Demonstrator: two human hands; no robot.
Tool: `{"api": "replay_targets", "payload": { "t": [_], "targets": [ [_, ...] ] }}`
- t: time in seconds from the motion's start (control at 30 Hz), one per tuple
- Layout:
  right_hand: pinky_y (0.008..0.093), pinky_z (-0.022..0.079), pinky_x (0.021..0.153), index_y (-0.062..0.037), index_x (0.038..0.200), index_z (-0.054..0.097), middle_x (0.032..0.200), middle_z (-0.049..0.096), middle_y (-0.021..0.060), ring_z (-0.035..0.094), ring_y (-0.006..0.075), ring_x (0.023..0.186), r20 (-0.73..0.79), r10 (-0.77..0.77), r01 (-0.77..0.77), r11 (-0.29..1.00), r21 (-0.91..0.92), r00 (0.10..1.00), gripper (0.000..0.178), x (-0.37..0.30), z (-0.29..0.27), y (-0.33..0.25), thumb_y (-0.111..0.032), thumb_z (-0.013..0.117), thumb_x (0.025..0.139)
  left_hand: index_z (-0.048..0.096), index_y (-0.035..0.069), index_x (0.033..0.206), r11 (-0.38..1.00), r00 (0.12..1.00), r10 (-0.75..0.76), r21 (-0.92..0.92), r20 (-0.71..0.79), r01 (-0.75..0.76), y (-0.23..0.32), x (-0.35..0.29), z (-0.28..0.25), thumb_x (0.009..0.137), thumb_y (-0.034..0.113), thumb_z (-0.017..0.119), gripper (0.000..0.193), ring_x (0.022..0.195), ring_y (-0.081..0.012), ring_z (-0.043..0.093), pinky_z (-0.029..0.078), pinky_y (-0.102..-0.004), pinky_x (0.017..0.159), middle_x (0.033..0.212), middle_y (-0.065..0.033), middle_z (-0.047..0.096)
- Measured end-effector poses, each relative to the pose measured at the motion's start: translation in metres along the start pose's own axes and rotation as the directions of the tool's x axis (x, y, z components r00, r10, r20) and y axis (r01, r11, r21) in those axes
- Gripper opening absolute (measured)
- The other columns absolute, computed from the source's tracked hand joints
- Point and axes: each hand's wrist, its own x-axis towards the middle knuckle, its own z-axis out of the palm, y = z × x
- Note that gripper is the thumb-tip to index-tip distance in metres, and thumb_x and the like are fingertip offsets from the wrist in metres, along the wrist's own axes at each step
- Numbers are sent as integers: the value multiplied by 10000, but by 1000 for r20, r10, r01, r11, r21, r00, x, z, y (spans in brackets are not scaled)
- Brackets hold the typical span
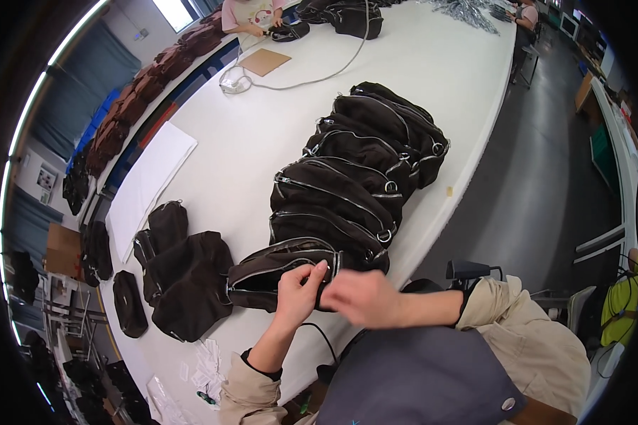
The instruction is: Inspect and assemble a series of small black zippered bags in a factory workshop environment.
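A dark brown cloth bag (pixel 252 269) lies at the near edge of the white table (pixel 237 156), just in front of the person, its long body slack and softly creased. Its zipper gapes, the silvery metal teeth curving around a dark, narrow mouth. The left hand (pixel 298 294) comes up over the bag's right part, wrist raised, thumb and forefinger drawn together in a pinch near the zipper's end; whether anything thin sits between them I cannot tell. The right hand (pixel 365 297) reaches in from the right with its forearm nearly level, fingers curled toward the same end; it is blurred, so I cannot tell what it grasps. Both forearms leave rolled beige sleeves (pixel 524 333), above a smooth dark grey apron (pixel 418 375). Just beyond the bag, a row of similar bags (pixel 337 188) leans one against another, plump and rounded, with bright zippers and metal rings. To the left sits a rumpled heap of dark bags (pixel 188 283), with a small oblong pouch (pixel 129 304) beside it. Thin white strips (pixel 209 368) lie loosely near the left sleeve. Farther off are a flat white sheet (pixel 149 184), a stiff brown board (pixel 265 61) and a looping grey cable (pixel 333 76).
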Motion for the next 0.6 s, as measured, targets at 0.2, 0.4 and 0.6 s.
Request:
{"api": "replay_targets", "payload": {
  "t": [0.2,0.4,0.6],
  "targets": [
    [314,508,522,-69,880,632,785,597,77,627,243,616,684,-93,317,925,-211,724,113,-32,14,-1,-176,594,882,635,-19,728,915,978,178,348,105,-204,19,-10,9,881,215,698,287,544,-98,482,394,-275,512,594,-55,556],
    [278,506,596,-52,881,662,753,668,39,644,134,647,654,264,-594,722,354,709,212,-27,-43,19,-256,623,922,633,96,961,518,795,589,688,144,-508,51,-7,-9,741,199,775,282,940,-238,600,457,-368,821,951,-29,637],
    [292,522,659,-28,980,632,838,687,80,657,157,684,40,799,-782,574,244,600,289,-67,-60,64,-310,642,918,600,86,1176,460,807,334,663,487,-591,39,57,34,780,341,730,488,1344,-260,413,253,-493,1137,1297,-73,574]
  ]
}}
